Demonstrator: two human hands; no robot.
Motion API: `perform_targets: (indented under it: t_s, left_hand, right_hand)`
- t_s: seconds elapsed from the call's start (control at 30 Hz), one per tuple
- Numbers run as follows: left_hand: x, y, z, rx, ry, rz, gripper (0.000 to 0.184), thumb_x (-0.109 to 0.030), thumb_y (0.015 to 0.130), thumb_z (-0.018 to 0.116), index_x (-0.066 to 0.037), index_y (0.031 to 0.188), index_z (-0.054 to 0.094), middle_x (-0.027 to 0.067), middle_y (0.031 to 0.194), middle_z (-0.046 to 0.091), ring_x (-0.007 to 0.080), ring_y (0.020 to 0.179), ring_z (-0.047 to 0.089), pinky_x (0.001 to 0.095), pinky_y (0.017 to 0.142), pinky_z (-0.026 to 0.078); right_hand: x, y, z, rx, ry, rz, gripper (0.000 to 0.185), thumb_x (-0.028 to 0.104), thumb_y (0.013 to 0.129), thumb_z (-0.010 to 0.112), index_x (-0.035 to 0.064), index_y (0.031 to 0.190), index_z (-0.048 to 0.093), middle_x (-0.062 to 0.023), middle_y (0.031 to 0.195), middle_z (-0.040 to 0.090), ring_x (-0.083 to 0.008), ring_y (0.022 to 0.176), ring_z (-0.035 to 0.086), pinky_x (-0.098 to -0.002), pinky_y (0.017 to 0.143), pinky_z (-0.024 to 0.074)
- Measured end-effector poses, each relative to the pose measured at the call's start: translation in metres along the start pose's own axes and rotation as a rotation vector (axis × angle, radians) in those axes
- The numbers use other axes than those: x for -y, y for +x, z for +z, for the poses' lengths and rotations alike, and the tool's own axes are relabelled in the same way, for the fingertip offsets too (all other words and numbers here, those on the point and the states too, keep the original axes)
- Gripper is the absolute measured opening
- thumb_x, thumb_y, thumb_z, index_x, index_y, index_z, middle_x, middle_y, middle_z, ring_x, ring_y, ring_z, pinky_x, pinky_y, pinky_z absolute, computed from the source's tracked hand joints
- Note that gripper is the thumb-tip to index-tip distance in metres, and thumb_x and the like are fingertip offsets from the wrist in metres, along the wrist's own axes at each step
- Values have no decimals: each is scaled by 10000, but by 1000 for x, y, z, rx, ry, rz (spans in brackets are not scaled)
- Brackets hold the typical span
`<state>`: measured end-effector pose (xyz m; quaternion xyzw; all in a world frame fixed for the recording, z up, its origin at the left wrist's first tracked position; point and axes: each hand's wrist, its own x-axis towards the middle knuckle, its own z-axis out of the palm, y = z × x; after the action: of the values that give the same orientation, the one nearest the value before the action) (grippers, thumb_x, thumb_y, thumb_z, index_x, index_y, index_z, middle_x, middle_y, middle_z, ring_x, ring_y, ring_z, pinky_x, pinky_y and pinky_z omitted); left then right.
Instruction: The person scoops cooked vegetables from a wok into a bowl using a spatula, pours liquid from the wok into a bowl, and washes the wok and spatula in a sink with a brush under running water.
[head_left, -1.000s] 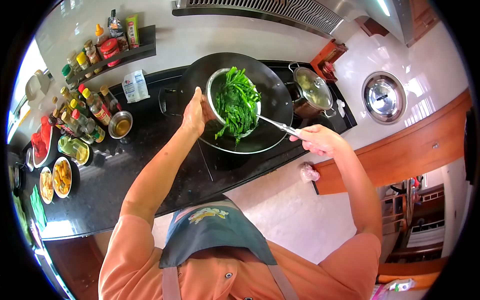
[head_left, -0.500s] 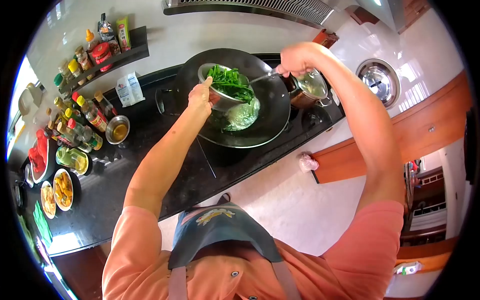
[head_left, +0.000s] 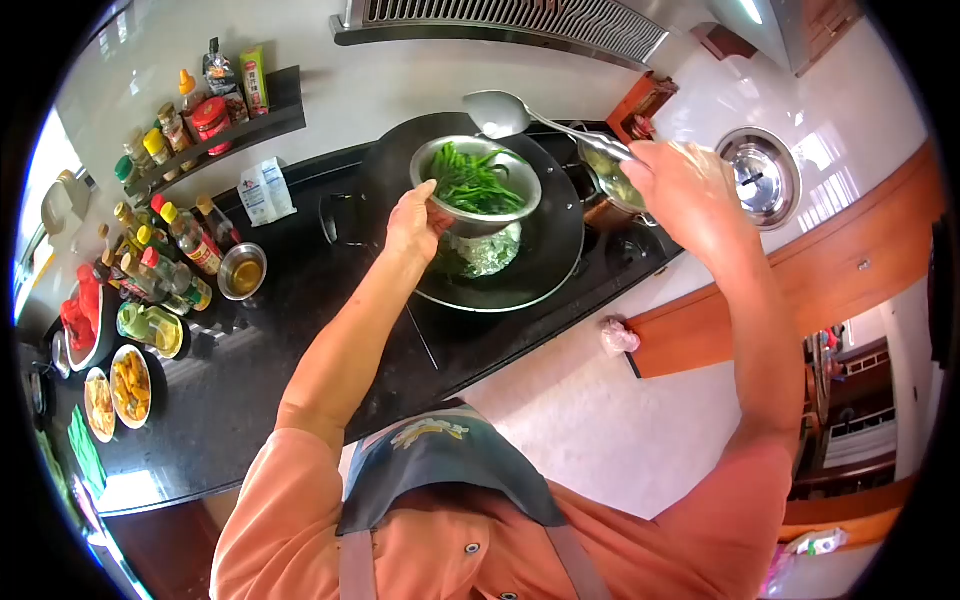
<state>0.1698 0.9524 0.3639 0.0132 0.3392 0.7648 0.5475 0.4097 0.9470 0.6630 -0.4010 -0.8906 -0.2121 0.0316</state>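
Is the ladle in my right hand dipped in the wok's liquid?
No, your right hand holds the ladle clear of the liquid in the wok.

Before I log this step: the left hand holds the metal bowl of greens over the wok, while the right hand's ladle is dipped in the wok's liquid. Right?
No, the ladle is not dipped: the head view shows the right hand holding it up, clear of the liquid. The left hand does hold the metal bowl of greens over the wok.
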Motion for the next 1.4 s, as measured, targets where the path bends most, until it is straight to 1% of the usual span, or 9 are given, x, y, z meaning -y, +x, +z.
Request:
perform_targets:
  t_s: [0.17,0.23,0.4,0.53,0.77,0.9,1.0,1.07,1.4]
  left_hand:
    - [-10,-10,4,69,38,178,195,-210,905,714,-154,811,553,12,714,632,157,579,617,290,538,511]
    - [-15,-9,2,93,111,211,197,-213,905,712,-151,808,553,14,708,629,154,580,613,297,545,508]
    - [-18,-4,17,-53,155,207,198,-231,920,684,-110,847,545,42,691,628,170,559,604,317,555,504]
    - [-20,1,3,-52,125,244,184,-223,915,684,-110,834,564,41,691,630,171,564,610,313,543,515]
    - [-94,-81,-30,-117,52,356,181,-192,873,735,-136,765,602,34,742,683,168,635,667,312,586,550]
    - [-129,-133,-53,-83,-35,413,183,-114,873,741,-130,744,613,8,735,681,144,658,666,293,630,556]
    - [-141,-168,-66,-222,-64,505,69,-83,882,726,-104,918,671,-15,791,684,103,674,638,289,701,557]
    - [-146,-189,-99,-221,-70,507,138,-84,906,691,-57,1040,673,26,933,721,134,840,683,296,803,556]
    - [-119,-257,-209,-349,-158,555,236,-148,945,645,-15,1141,638,83,1133,702,173,1040,673,324,932,534]
  right_hand:
    - [-26,-33,41,-19,147,75,213,284,959,561,105,876,642,-164,732,651,-400,750,643,-503,702,516]
    - [-27,-53,72,-59,129,132,185,322,945,597,169,1020,670,-140,677,639,-373,629,641,-484,567,518]
    - [-9,-80,139,-245,214,88,310,333,952,603,191,1225,647,-131,715,654,-355,638,655,-470,574,516]
    - [-24,-70,121,-103,650,292,291,322,987,543,116,1155,662,-199,766,654,-412,744,649,-479,655,490]
    - [-65,-60,205,227,831,322,310,334,962,579,56,1039,694,-203,754,649,-408,722,634,-456,649,488]
    - [3,-52,209,109,677,175,245,326,960,572,114,1000,687,-192,766,659,-409,739,646,-495,643,496]
    - [34,-50,198,219,701,94,223,315,963,559,117,959,661,-172,734,655,-415,744,647,-522,656,500]
    - [43,-50,206,248,619,37,193,296,963,554,127,960,647,-159,727,667,-413,731,652,-525,652,511]
    - [43,6,267,-202,253,-52,273,286,929,628,170,1176,647,-110,712,644,-322,643,664,-448,555,523]
